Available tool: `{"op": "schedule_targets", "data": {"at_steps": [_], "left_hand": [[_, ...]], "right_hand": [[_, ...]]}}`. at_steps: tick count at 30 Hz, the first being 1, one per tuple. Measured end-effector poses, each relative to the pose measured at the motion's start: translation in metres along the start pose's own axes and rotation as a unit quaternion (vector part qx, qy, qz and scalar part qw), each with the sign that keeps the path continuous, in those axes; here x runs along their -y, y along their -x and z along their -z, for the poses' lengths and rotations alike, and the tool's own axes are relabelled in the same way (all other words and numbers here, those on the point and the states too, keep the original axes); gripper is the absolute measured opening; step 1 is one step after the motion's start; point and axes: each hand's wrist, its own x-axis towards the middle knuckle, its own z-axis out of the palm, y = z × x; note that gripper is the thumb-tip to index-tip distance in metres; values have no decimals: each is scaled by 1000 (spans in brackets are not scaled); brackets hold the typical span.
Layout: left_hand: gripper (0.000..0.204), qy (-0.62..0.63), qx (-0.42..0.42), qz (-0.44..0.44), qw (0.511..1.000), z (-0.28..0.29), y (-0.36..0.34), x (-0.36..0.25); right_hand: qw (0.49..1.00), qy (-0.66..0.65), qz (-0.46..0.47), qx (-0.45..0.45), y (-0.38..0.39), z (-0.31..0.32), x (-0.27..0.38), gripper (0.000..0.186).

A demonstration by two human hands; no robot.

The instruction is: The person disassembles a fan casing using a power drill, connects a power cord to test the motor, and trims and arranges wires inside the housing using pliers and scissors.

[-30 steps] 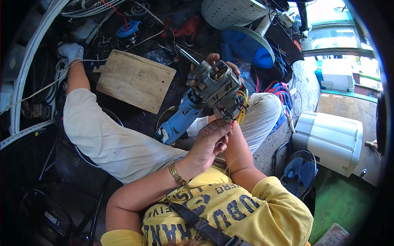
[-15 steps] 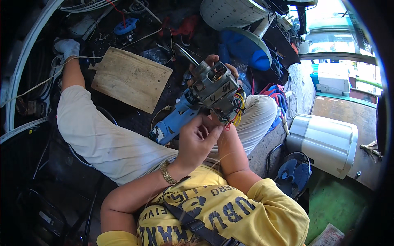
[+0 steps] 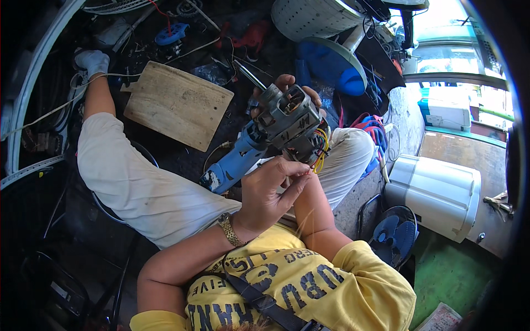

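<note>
My right hand (image 3: 285, 81) grips a grey metal motor (image 3: 292, 113) from behind, its fingers curled over the top. A steel shaft (image 3: 249, 74) points up-left from the motor. Yellow and red wires (image 3: 321, 149) hang at its lower right, where my left hand (image 3: 268, 193), with a watch on the wrist, pinches at the red wire ends (image 3: 308, 170). A scuffed light blue housing (image 3: 229, 165) slants down-left beneath the motor. A worn wooden board (image 3: 176, 105) lies beyond my outstretched leg.
Around me are a blue round stand (image 3: 345, 69), a perforated drum (image 3: 303, 16), red-blue straps (image 3: 369, 129), a white container (image 3: 430, 193), a small fan (image 3: 392, 237) and scattered cables. A pale frame (image 3: 36, 60) edges the left side; my legs are spread beneath the motor.
My left hand has shifted slightly left and its fingers have re-formed around the red wire ends. The motor remains in my right hand, a little lower in view than a second ago.
</note>
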Motion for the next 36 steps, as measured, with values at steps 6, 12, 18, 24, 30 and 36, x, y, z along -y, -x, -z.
{"op": "schedule_targets", "data": {"at_steps": [6,12,18,24,30,36], "left_hand": [[21,-18,-10,44,999,2,-10,-7],[17,-34,-7,35,999,5,-15,-6],[17,-19,-8,55,998,3,-15,-4],[14,19,-26,60,998,-1,-13,1],[14,10,-35,54,998,-1,-15,4],[13,10,-31,65,997,4,-17,1]], "right_hand": [[999,7,8,-43,8,-5,4,14],[998,9,14,-63,5,-12,-3,14],[997,26,17,-68,2,-14,-6,14],[997,15,25,-65,6,-6,-4,14],[998,34,13,-60,8,2,0,23],[997,38,8,-70,8,3,-1,21]]}}
